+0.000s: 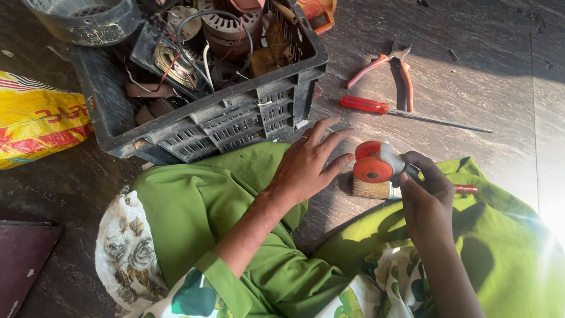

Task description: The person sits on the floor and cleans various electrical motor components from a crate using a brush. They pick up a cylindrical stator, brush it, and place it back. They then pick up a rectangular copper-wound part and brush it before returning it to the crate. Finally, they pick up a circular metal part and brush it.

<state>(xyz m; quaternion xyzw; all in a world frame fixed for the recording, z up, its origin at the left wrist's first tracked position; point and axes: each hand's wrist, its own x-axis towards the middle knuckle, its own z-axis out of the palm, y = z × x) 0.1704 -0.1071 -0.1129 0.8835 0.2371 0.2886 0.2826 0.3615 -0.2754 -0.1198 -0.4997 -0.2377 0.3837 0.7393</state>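
Right hand [426, 197] has the prize: fingers curled tight around a small orange-and-white part [376, 162], round orange face turned toward the camera, held just above the dark stone floor [500, 76]. Left hand [306, 165] comes in from the other side, fingers spread and loose, fingertips just beside the orange disc and gripping nothing; whether they touch it cannot be told. So the part sits between the two hands, a little in front of the person's green-clad knees [235, 200].

Right under it lies a brush [376, 189], pale bristles pointing left, its red handle poking out from behind the right hand.

Further up the floor, a red-handled screwdriver [400, 112] lies flat, shaft running off to the right. Just beyond it, red-handled pliers [388, 68] lie with the handles splayed.

Off to the left, a dark plastic crate [235, 118] sits close to the left knee, crammed with coils, wires and round motor pieces. Behind its far left corner sits a grey round tub [88, 23]. At the far left edge, a yellow sack [35, 118] with red markings lies on the floor, well apart from both hands.
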